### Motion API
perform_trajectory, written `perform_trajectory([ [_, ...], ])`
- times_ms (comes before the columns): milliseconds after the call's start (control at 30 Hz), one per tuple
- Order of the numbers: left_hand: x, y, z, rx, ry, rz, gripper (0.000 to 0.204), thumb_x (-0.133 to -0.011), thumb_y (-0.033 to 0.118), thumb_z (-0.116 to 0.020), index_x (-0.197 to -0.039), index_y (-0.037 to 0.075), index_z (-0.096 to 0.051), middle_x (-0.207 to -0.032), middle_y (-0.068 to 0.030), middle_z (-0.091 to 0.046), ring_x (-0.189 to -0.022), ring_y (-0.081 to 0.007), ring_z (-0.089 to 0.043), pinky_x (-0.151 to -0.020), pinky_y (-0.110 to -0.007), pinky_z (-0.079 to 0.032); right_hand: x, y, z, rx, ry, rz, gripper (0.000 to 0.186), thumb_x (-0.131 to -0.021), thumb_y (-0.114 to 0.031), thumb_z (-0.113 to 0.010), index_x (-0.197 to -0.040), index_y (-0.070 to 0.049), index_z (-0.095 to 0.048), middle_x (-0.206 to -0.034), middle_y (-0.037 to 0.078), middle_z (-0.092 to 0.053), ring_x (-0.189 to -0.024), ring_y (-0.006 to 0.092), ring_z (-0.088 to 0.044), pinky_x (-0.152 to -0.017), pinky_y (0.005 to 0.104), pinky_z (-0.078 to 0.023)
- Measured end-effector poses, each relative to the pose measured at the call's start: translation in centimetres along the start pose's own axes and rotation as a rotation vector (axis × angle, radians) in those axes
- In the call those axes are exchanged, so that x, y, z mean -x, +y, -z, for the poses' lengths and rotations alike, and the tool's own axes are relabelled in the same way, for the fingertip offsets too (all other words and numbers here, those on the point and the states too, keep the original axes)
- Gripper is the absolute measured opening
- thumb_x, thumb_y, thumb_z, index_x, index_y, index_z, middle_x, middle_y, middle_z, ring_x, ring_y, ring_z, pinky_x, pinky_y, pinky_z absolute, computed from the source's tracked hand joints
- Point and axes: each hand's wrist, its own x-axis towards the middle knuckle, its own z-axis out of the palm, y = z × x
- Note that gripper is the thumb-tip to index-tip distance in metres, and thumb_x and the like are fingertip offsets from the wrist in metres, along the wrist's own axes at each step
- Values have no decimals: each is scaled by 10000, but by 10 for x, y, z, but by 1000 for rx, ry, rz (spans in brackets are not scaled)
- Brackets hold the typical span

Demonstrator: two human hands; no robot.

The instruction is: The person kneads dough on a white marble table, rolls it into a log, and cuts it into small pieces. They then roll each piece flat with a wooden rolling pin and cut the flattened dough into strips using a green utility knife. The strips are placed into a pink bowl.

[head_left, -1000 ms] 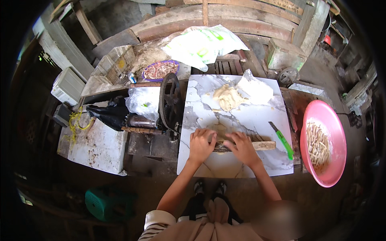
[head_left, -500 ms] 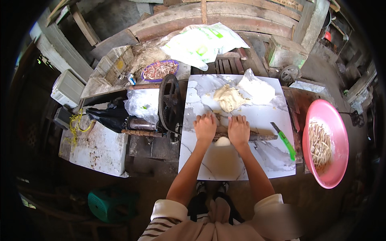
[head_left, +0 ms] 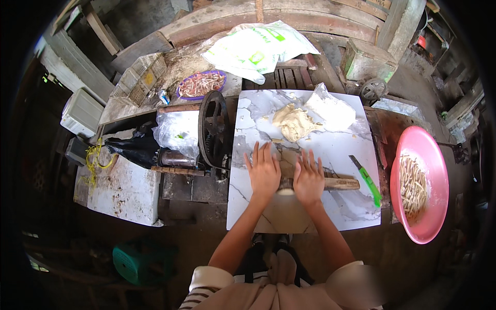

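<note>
Left hand [head_left: 264, 173], right hand [head_left: 309, 180] spread flat on wooden roller [head_left: 342, 184] – pale dough [head_left: 285, 191] between them; green knife [head_left: 368, 184] near counter's [head_left: 248, 217] right edge.

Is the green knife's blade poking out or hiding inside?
Out: the dark blade sticks out beyond the green handle, as the knife lies on the marbled board.

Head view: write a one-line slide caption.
Left hand and right hand spread over a wooden bar on a marbled board, a dough lump beyond and a green-handled cutter to the right.
</note>
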Motion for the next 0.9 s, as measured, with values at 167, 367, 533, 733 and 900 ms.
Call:
perform_trajectory([
  [167, -24, -9, -16, -36, -34, 37, 383, -944, 192, -420, -1271, 0, -473, -1300, -123, -512, -1339, -286, -336, -1094, -582, -156, -25, 6, -12, 158, 37, 53, 386, -969, -239, -383, -1130, 18, -623, -1300, 139, -540, -1358, 249, -324, -1118, 476, -217],
  [367, 45, -6, 2, -24, -94, 9, 404, -937, 175, -418, -1291, -16, -460, -1370, -146, -462, -1371, -307, -288, -1061, -652, -123, 38, -3, 14, 121, -28, 118, 384, -941, -193, -401, -1205, 29, -569, -1375, 160, -459, -1362, 270, -315, -1118, 500, -209],
  [533, 42, -4, 3, -35, -81, 0, 423, -927, 167, -426, -1315, 2, -439, -1381, -147, -451, -1377, -322, -271, -1040, -685, -117, 35, -3, 14, 119, -74, 110, 402, -914, -160, -405, -1243, 28, -541, -1410, 156, -419, -1364, 276, -313, -1119, 491, -217],
  [733, -29, -3, -15, -18, -141, 42, 419, -924, 166, -427, -1325, 43, -424, -1374, -130, -457, -1384, -302, -256, -1048, -684, -101, -30, 8, -11, 169, 22, 57, 472, -920, -193, -414, -1335, 30, -434, -1453, 172, -347, -1392, 269, -253, -1136, 461, -180],
  [900, -7, -7, -14, -6, -72, 44, 407, -922, 166, -428, -1299, 16, -446, -1341, -131, -495, -1370, -299, -293, -1067, -658, -69, -12, 6, -7, 183, 14, 94, 506, -923, -203, -416, -1363, 43, -379, -1463, 188, -318, -1393, 271, -248, -1138, 463, -168],
])
